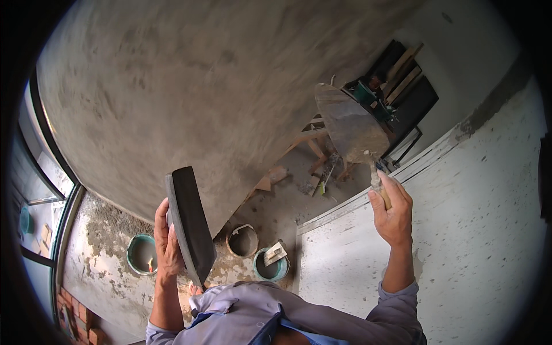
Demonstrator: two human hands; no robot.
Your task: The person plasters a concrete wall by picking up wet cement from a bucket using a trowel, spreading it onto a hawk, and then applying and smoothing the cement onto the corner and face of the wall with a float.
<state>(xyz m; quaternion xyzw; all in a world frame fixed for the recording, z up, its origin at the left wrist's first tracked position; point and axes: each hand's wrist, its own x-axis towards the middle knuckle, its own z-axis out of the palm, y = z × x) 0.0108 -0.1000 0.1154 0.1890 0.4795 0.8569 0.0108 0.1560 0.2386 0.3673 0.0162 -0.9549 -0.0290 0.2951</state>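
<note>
My left hand (169,248) grips a dark grey, thick-edged rectangular plastering board (194,221), held tilted nearly on edge in front of the wall. Its grip side is partly hidden. Raised at the right, my right hand (394,214) is closed round the handle of a trowel (352,123). The trowel's wide, smeared metal blade points up and to the left, away from my hand. Beyond both tools stretches a large grey plastered wall (167,98), with uneven, darker and lighter patches. Whether either tool touches it I cannot tell.
Below stand a green bucket (130,254), a mortar-crusted bucket (228,244) and another green bucket (257,266) with a pale float (275,253) on it. Wood scraps (315,148) and rubble lie beyond. A white speckled surface (460,230) runs along the right; bricks (80,316) sit lower left.
</note>
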